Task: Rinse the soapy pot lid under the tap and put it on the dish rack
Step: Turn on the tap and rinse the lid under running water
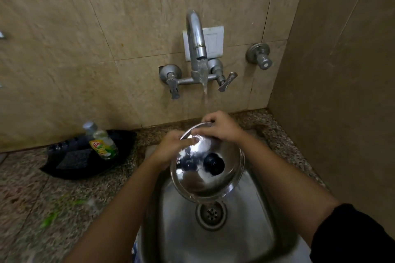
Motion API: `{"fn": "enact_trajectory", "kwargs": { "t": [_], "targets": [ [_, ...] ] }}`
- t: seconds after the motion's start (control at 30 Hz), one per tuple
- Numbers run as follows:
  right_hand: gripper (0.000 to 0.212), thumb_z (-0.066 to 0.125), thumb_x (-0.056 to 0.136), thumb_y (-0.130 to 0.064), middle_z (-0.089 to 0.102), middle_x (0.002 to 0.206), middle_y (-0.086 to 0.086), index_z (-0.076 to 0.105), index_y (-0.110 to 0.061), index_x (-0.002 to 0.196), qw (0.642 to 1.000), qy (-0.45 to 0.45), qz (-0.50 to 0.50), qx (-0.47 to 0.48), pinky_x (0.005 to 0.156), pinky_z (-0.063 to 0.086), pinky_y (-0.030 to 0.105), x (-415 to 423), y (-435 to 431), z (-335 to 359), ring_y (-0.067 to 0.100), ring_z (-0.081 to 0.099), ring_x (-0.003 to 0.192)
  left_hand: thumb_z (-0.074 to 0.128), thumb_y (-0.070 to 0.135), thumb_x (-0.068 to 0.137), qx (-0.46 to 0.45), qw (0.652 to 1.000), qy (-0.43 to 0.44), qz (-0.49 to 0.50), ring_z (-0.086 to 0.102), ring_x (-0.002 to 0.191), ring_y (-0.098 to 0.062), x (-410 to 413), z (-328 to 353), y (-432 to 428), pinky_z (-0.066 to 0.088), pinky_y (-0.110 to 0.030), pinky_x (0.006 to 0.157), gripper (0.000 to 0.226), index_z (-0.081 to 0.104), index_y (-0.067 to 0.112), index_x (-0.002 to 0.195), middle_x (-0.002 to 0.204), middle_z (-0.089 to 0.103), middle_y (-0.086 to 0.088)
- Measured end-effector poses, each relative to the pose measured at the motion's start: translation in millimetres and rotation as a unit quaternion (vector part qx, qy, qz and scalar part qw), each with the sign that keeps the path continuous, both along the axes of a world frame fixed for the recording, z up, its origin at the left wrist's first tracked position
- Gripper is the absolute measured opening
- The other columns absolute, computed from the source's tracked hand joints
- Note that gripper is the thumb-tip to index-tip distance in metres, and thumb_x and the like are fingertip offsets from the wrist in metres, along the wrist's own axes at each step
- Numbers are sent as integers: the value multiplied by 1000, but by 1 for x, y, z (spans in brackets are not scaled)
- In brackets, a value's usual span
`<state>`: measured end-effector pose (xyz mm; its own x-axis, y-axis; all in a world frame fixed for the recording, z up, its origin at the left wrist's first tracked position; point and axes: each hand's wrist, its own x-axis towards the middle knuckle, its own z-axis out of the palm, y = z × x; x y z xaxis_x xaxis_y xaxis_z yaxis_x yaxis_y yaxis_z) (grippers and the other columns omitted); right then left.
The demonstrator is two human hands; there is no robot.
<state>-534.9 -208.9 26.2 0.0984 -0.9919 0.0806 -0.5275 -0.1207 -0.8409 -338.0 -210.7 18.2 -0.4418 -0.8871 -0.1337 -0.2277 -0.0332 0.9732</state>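
A round steel pot lid [198,179] with a black knob [213,163] is held tilted over the steel sink [252,232], knob side facing me. My left hand [171,147] grips its upper left rim, thumb on the wet top face. My right hand [220,127] holds the far top rim from the right. Water runs from the wall tap [195,36] in a stream that lands on the upper part of the lid. No dish rack is in view.
A black tray [64,168] on the speckled counter at the left holds a dish soap bottle [102,143] and a dark scrub pad [74,159]. The sink drain [210,213] lies below the lid. A second valve [259,56] sticks out of the wall at right.
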Motion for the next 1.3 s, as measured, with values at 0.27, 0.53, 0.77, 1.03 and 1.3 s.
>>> {"fn": "enact_trajectory", "kwargs": {
  "t": [0.27, 0.53, 0.77, 1.03, 1.3],
  "targets": [
    [56, 65, 73, -67, 49, 52, -6, 50, -17, 56, 979, 54, -184, -64, 52, 33, 31, -11, 9, -15, 10, 46, 50, 60, 29, 92, 72, 989, 77, 99, 71, 81, -29, -3, -5, 11, 57, -37, 75, 29, 70, 3, 99, 90, 75, -16],
    [46, 32, 98, -35, 47, 144, 0, 45, -24, 141, 935, 266, -49, -229, 106, 31, 42, -14, 8, -14, 19, 41, 132, 55, 32, 94, 43, 965, 139, 218, 63, 55, -8, -14, -9, 16, 49, -19, 53, 30, 66, 9, 79, 60, 68, 3],
    [55, 36, 99, -27, 19, 159, 0, 25, -15, 151, 936, 273, -51, -217, 117, 23, 41, -8, 91, -84, 13, 12, 148, 53, 38, 94, 112, 919, 188, 328, 59, 63, -16, -15, -24, 21, 48, -22, 53, 34, 64, 8, 83, 73, 63, -4],
    [52, 36, 95, -25, 38, 152, 9, 40, -7, 143, 941, 240, -44, -234, 117, 24, 38, 69, 74, -60, 18, 29, 143, 51, 38, 95, 92, 930, 184, 304, 71, 82, -21, -41, -35, 29, 54, -35, 80, 37, 72, 15, 76, 77, 75, -5],
    [55, 47, 98, -25, 29, 157, 2, 29, -16, 150, 902, 314, 51, -292, 117, 23, 36, 7, 99, -88, 17, 22, 146, 54, 38, 93, 35, 920, 154, 358, 57, 68, -22, -33, -17, 21, 46, -35, 69, 38, 62, 9, 69, 68, 62, -9]
  ]
}}
